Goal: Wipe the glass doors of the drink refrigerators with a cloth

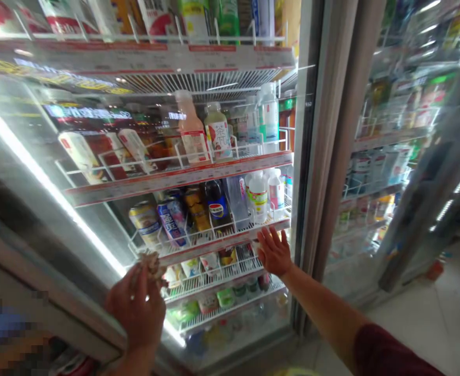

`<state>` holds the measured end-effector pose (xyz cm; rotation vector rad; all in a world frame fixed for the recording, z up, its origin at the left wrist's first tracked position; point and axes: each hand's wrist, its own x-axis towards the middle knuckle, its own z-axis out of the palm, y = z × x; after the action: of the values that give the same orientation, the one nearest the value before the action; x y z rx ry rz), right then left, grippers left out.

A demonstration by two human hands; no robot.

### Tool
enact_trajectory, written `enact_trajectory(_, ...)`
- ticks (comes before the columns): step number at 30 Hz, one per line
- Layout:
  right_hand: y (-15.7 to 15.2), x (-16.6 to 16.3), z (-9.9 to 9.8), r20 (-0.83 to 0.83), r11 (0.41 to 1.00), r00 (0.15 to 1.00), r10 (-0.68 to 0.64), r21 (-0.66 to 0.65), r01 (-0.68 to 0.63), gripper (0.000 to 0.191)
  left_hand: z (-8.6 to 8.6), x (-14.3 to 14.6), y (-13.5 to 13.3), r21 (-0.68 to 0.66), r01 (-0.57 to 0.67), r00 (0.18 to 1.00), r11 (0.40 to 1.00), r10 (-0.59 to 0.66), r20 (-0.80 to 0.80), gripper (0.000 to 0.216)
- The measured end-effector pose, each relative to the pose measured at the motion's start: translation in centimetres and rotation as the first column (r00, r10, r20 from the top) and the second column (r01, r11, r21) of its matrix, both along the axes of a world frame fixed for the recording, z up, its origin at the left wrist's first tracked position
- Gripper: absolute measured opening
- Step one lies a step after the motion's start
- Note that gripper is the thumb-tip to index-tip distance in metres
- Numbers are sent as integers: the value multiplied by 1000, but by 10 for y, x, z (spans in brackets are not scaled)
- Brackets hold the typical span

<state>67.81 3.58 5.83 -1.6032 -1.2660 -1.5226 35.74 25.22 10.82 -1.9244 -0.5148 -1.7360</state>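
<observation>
I face a lit drinks fridge with a glass door [37,156] that carries reflections. My left hand [138,308] is closed round a crumpled pale wad, cloth or paper [151,263], held against the lower part of the glass. My right hand [274,253] lies flat with fingers spread, at the door's right edge, level with the shelf of cans and bottles [222,240]. On that shelf a Pepsi bottle [217,206] and a yellow-green can [145,222] stand behind the glass.
Upper shelves hold tea bottles [217,130] and cartons. A grey door frame [331,156] separates a second fridge on the right, whose glass door [433,177] swings out over the pale floor [441,313]. A blurred patch sits at lower left.
</observation>
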Motion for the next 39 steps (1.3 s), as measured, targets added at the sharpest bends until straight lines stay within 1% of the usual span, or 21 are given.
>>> enact_trajectory(2, 0, 0, -1, -4, 1000, 1000, -1, -3, 1, 49, -16, 3, -9, 13, 10, 998, 1000, -9, -60, 48)
enact_trajectory(3, 0, 0, -1, -6, 1000, 1000, -2, -6, 2, 50, -19, 3, -11, 8, 13, 997, 1000, -12, -81, 48)
enact_trajectory(5, -1, 0, 0, -6, 1000, 1000, -1, -11, 1, 51, -14, 3, -10, -8, 9, 997, 1000, -9, -76, 51)
enact_trajectory(8, -2, 1, 0, -6, 1000, 1000, 3, -17, -3, 52, 8, 2, -2, -24, -5, 1000, 1000, 5, -14, 56)
enact_trajectory(10, -2, 1, 0, -7, 1000, 1000, 5, -20, -5, 53, 16, 5, -2, -22, -10, 1000, 1000, 10, 11, 56)
enact_trajectory(12, -1, 1, -1, -8, 1000, 1000, 7, -22, -7, 53, 10, 11, -11, -8, -2, 1000, 1000, 2, -8, 57)
enact_trajectory(15, -1, 1, -2, -13, 1000, 1000, 5, -19, -6, 51, -8, 21, -26, 34, 35, 994, 999, -31, -103, 56)
enact_trajectory(16, 0, 1, -2, -14, 1000, 1000, 5, -19, -5, 50, -11, 24, -28, 48, 47, 991, 998, -41, -129, 55)
enact_trajectory(18, 0, 1, -2, -15, 1000, 1000, 4, -19, -4, 48, -8, 26, -25, 60, 61, 988, 996, -52, -147, 54)
enact_trajectory(21, 0, 1, -4, -16, 1000, 1000, 5, -22, -5, 47, 12, 26, -14, 54, 64, 993, 996, -58, -107, 60)
enact_trajectory(23, 1, 2, -5, -23, 1000, 1000, 3, -27, -4, 49, 20, 28, -14, 31, 64, 995, 997, -62, -73, 62)
enact_trajectory(24, 1, 3, -6, -25, 1000, 1000, 3, -30, -3, 50, 19, 31, -18, 17, 66, 996, 998, -65, -56, 63)
enact_trajectory(26, 1, 3, -8, -23, 999, 1000, 3, -34, -4, 51, 9, 39, -32, -11, 81, 995, 997, -81, -51, 61)
enact_trajectory(28, 1, 4, -9, -15, 999, 1000, 4, -34, -5, 50, -4, 48, -47, -28, 115, 989, 993, -117, -88, 53)
enact_trajectory(30, 1, 4, -8, -7, 999, 1000, 4, -35, -4, 49, -10, 56, -55, -41, 152, 978, 988, -156, -136, 42)
enact_trajectory(31, 1, 4, -8, -5, 999, 1000, 3, -34, -3, 49, -8, 59, -56, -45, 164, 975, 985, -169, -144, 39)
enact_trajectory(33, 0, 4, -7, -3, 999, 1000, -1, -33, 1, 48, 4, 62, -52, -53, 172, 975, 984, -178, -134, 38)
enact_trajectory(35, 0, 3, -6, -3, 1000, 1000, -3, -30, 3, 48, 16, 66, -48, -58, 172, 978, 983, -177, -107, 45)
enact_trajectory(36, 0, 3, -5, -2, 1000, 1000, -2, -28, 2, 47, 19, 68, -48, -57, 172, 980, 983, -176, -92, 49)
enact_trajectory(37, 0, 3, -5, 0, 1000, 1000, -1, -25, 1, 47, 19, 70, -50, -56, 173, 981, 983, -177, -79, 53)
enact_trajectory(39, -1, 3, -5, 0, 1000, 1000, 1, -20, -1, 46, 12, 76, -61, -49, 185, 979, 982, -188, -83, 56)
